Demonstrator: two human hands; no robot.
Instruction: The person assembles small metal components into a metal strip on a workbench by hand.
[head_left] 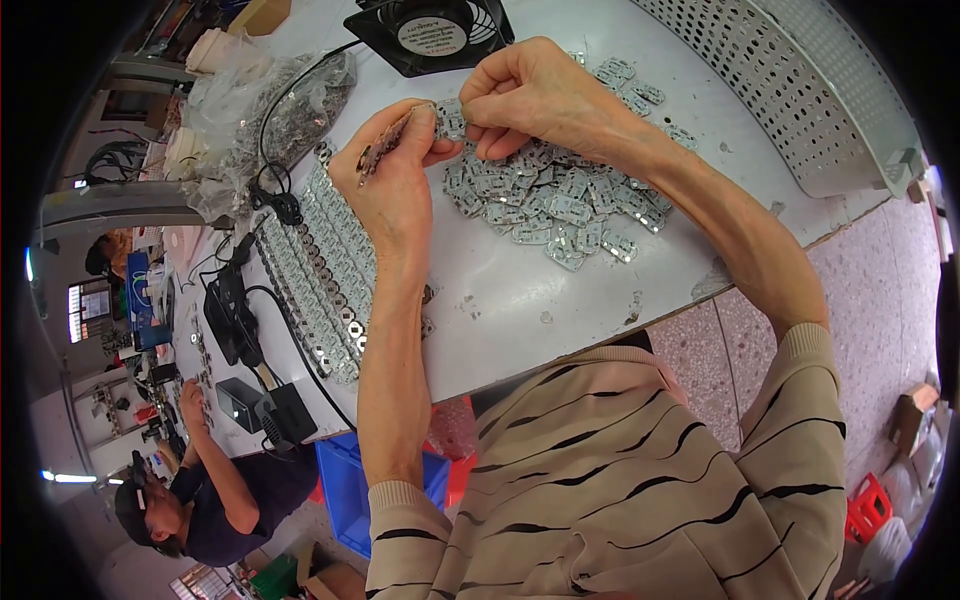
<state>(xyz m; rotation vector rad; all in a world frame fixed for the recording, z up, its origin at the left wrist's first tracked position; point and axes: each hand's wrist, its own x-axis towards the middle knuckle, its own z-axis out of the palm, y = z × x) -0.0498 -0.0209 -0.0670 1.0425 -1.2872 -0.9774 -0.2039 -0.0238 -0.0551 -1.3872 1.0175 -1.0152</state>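
Both of my hands meet above the table, behind a heap of small silvery metal plates [570,208]. My left hand [395,195] is closed around a stack of thin metal pieces [382,150], seen edge-on in the palm. Its thumb and forefinger also pinch one flat plate with holes [450,119]. At the right end of that plate, the bent fingers of my right hand [540,100] are drawn together in a pinch. Its fingertips partly hide the plate's edge. Left of my left forearm lie long rows of similar metal parts [325,255], side by side.
A black fan [430,38] stands at the far edge, its cable running left. A grey perforated basket [790,95] is at the right. Plastic bags of small parts [285,110] and black power adapters [285,412] lie left. A co-worker [225,490] sits lower left, beside a blue bin [352,500].
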